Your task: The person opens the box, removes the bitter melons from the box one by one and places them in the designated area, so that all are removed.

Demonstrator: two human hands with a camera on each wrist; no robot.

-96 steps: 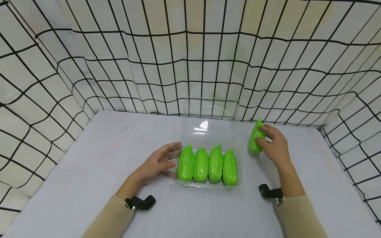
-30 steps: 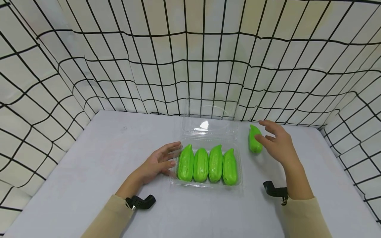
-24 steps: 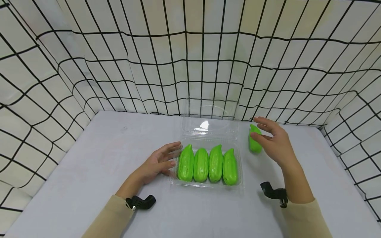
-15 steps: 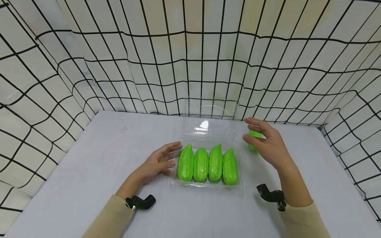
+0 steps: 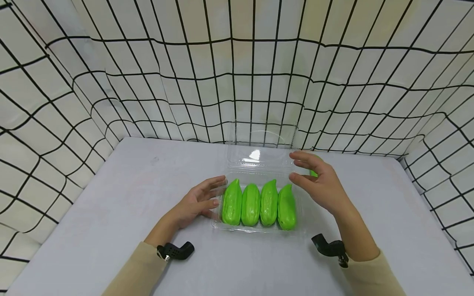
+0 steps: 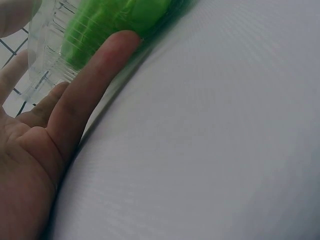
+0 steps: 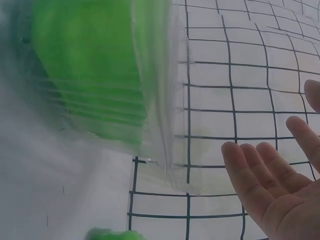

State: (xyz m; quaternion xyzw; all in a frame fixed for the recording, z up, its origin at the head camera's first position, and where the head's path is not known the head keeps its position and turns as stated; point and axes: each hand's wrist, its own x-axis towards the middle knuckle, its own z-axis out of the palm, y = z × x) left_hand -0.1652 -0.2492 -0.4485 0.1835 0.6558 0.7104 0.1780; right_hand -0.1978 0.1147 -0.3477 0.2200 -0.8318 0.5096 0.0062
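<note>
Four green vegetables [image 5: 264, 205] lie side by side in my clear plastic box [image 5: 255, 229], their narrower ends mostly pointing away from me. They fill the row nearly from one side wall to the other, just inside the near rim. The lid [image 5: 255, 156] is open, swung back behind the box, its upper part seen against the mesh.

My left hand [image 5: 196, 203] is at the left side of the box, fingers relaxed and extended; my left wrist view shows one finger laid along the ridged plastic wall. My right hand [image 5: 319, 181] is open and holds nothing, thumb apart from the fingers, its tips near the back right corner of the box. Behind that hand, mostly hidden, a fifth vegetable [image 5: 313, 173] sits outside the box on the right.

The white table [image 5: 237, 267] gives me a broad stretch on the left and another between the box and me. A faint mark [image 5: 154, 159] near its far left is too blurred to make out. Black mesh [image 5: 232, 39] over a pale backing rises past the far edge, close behind the lid, and along both sides. I wear beige sleeves [image 5: 137, 269].
</note>
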